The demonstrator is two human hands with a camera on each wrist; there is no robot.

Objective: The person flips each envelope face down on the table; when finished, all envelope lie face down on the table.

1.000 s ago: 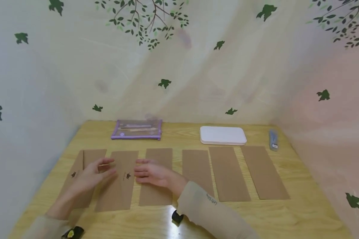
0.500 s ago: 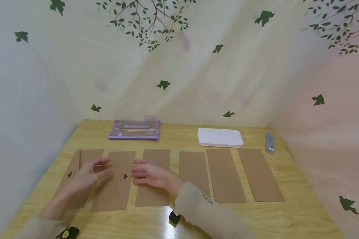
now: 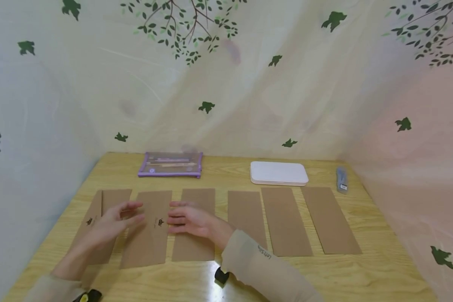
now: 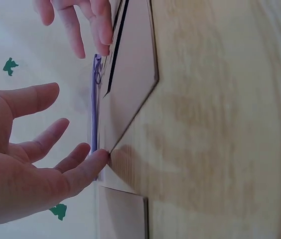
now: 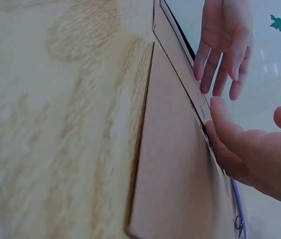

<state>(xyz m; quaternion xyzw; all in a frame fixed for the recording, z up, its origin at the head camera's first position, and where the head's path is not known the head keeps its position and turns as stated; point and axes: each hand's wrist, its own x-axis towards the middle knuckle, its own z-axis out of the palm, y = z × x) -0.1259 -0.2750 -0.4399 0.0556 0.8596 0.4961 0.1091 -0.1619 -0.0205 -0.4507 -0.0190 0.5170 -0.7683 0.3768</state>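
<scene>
A row of several flat brown kraft paper pieces lies across the table. The second piece from the left [image 3: 148, 245] bears a small dark crown print and lies between my two hands. My left hand [image 3: 115, 220] is at its left side, fingers spread; in the left wrist view a fingertip meets the paper's edge. From the right, my right hand [image 3: 194, 220] comes over the third piece [image 3: 193, 249], its fingertips at the second piece's right edge. Neither hand grips anything. The leftmost piece [image 3: 115, 197], with a fold line and crown print, is partly covered by my left forearm.
Behind the row lie a clear purple-edged zip pouch [image 3: 170, 167] with pens, a white flat case [image 3: 279, 173] and a small grey-blue packaged item [image 3: 341, 180]. To the right are more brown pieces [image 3: 245, 214]. A cloth with leaf prints hangs behind the table.
The lower end of the second brown piece has swung slightly right, narrowing its gap to the third piece. Both hands stay nearly in place; the head view has shifted a little.
</scene>
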